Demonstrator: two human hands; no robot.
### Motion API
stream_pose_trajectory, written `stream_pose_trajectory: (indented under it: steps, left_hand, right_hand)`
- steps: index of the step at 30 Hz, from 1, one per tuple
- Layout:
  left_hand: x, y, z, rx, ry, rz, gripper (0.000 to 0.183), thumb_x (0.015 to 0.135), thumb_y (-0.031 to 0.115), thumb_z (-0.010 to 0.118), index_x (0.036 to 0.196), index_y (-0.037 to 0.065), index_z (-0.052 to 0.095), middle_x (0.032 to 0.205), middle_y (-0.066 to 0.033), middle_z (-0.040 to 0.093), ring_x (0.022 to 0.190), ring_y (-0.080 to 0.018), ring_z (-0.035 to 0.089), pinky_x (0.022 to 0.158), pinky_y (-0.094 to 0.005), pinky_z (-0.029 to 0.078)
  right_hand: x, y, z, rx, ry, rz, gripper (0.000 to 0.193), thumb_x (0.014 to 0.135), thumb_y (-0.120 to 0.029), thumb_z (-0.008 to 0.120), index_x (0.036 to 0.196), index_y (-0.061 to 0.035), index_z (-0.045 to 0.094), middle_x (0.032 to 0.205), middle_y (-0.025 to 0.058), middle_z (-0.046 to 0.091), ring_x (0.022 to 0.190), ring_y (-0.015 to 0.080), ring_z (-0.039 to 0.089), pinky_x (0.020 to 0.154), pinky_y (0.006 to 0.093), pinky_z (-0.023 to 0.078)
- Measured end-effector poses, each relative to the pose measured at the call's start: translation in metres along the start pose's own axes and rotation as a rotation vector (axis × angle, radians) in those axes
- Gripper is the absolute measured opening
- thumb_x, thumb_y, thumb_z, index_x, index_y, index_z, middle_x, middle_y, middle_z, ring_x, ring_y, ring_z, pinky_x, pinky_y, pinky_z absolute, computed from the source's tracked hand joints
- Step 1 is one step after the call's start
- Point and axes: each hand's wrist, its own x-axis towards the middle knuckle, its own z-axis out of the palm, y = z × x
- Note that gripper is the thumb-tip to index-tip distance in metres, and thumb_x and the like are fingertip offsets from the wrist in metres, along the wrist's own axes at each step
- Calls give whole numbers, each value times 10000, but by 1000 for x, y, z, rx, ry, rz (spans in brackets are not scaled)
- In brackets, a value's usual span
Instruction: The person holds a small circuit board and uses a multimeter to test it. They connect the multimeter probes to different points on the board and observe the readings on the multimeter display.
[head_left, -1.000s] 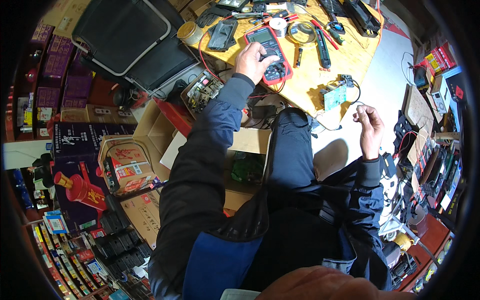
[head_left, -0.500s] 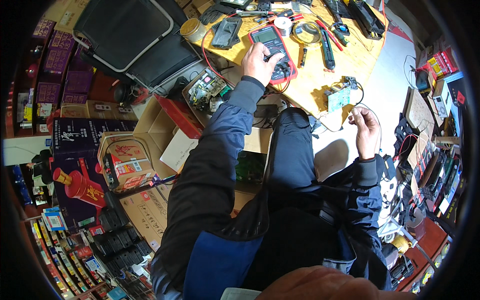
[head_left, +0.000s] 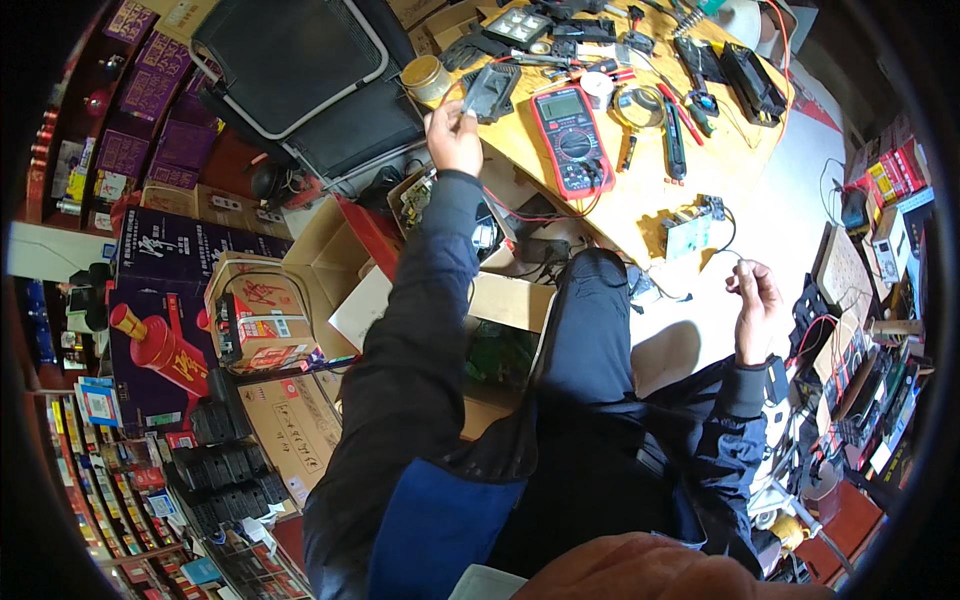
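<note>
Left hand [head_left: 455,142] beside dark tray [head_left: 492,92], upper centre, red multimeter [head_left: 572,140] on yellow desk [head_left: 628,212], right hand [head_left: 758,310] below circuit board [head_left: 688,236], right of centre, black chair [head_left: 290,70], upper left

The left hand [head_left: 455,142], which one second and half a second earlier lay over the dial of the red multimeter [head_left: 573,140], has moved left to the near-left edge of the counter [head_left: 728,165]. Its fingertips are now beside the dark plastic housing [head_left: 490,92] and near the round jar [head_left: 427,78]; what they touch cannot be told. The meter's dial, formerly covered, is now exposed. The left wrist and sleeve now hide part of the box of circuit boards [head_left: 412,200]. The view has shifted, revealing more of the counter's far end, including a green coiled cord [head_left: 697,18].
</note>
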Motion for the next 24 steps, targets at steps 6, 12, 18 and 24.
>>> stream_pose_trajectory:
  steps: [6, 12, 18, 24]
  left_hand:
    - [109, -22, 29, 470, -213, 112, 199, 850, 211, 683, 981, 86, 766, 963, -173, 728, 918, -335, 694, 864, -402, 536]
    - [159, 11, 95, 766, -694, 219, 266, 835, 298, 716, 1034, 126, 761, 1063, -139, 715, 1004, -354, 659, 898, -425, 521]
    - [123, 38, 157, 1237, -978, 386, 335, 848, 192, 679, 1176, 242, 731, 1244, -72, 656, 1254, -278, 525, 1033, -445, 403]
    - [147, 30, 150, 1048, -913, 365, 255, 843, 228, 711, 1090, 188, 762, 1111, -159, 674, 1067, -346, 616, 924, -446, 477]
  right_hand:
    - [-6, -7, -2, -19, -21, -21, 181, 986, -185, 641, 1001, -5, 638, 855, 30, 612, 754, 109, 561, 719, 249, 471]
    - [-18, -14, -16, -20, 35, -11, 132, 983, -123, 635, 1008, 6, 647, 861, 37, 617, 751, 108, 569, 709, 253, 476]
    - [-24, -11, -21, -56, 73, 38, 110, 984, -95, 629, 999, 13, 644, 863, 38, 621, 758, 112, 575, 716, 242, 482]
    - [-26, -11, -30, -17, 129, 60, 109, 981, -93, 628, 990, 16, 641, 841, 32, 612, 751, 109, 562, 716, 247, 476]
